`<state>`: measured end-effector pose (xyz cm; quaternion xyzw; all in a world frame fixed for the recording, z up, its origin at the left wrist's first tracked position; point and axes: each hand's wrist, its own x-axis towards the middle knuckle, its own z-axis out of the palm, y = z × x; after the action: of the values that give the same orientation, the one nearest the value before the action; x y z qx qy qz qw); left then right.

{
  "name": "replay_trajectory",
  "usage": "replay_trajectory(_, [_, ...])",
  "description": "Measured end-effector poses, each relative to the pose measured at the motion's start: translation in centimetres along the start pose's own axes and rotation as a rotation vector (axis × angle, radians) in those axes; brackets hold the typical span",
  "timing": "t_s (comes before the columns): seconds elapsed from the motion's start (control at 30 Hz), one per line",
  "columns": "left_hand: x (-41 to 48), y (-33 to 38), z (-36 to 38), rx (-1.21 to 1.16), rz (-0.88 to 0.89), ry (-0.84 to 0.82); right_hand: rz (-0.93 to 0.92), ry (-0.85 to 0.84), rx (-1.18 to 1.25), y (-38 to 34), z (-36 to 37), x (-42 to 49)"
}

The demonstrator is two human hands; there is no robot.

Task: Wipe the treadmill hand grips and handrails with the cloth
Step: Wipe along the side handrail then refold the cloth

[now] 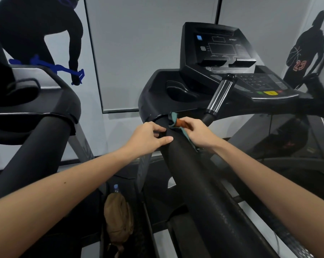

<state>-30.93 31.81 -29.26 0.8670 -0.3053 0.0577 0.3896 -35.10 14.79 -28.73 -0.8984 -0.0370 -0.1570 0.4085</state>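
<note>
**Right hand (196, 133) holds the cloth at the top of the handrail**

The right hand has its fingers bent and pinches a green cloth (173, 123) with an orange patch. It presses the bunched cloth on the right side of the black padded handrail (194, 183). The cloth sits right where the rail goes into the treadmill's console (222, 53).

The left hand (150, 136) is just beside it on the left side of the same rail. Its thumb lies across the top and its fingers bend against the rail. It has no cloth.

The rail is long and fat. It runs from the hands back down toward the person, to the bottom right of the view. Both hands are at the far end, so I think the next wipe must pull the cloth back along the rail, toward the body.

The shiny silver hand grip (221, 94) sticks up past the right hand, a bit to the right. The right hand is nearer to it than the left hand, and it has the cloth, so it looks like the one to reach for it.

Down on the floor, between this treadmill and the next one, stands a tan bag (118, 220). A water bottle (116, 189) pokes out of its top. There is a dark cup pocket (178, 90) on the left of the console. I cannot tell what is in it.
</note>
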Motion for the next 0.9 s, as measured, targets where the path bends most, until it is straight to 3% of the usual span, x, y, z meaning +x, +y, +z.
replay_trajectory(0.2, [0.0,0.0,0.1,0.0,-0.014,0.021,-0.049,-0.037,-0.01,0.3,-1.8,-3.5])
replay_trajectory(0.37, [0.0,0.2,0.1,0.01,-0.007,0.02,-0.063,-0.054,-0.178,-1.1,-0.3,1.0])
replay_trajectory(0.5, [0.0,0.0,0.2,0.0,-0.001,0.016,0.068,-0.057,-0.054,-0.9,0.3,2.6])
replay_trajectory(0.67, [-0.1,0.0,0.2,-0.015,-0.008,0.022,0.096,0.032,-0.081,-0.3,0.2,0.8])
replay_trajectory(0.9, [0.0,-0.1,0.2,-0.013,-0.008,0.014,0.186,-0.092,0.151,0.5,-1.3,-4.9])
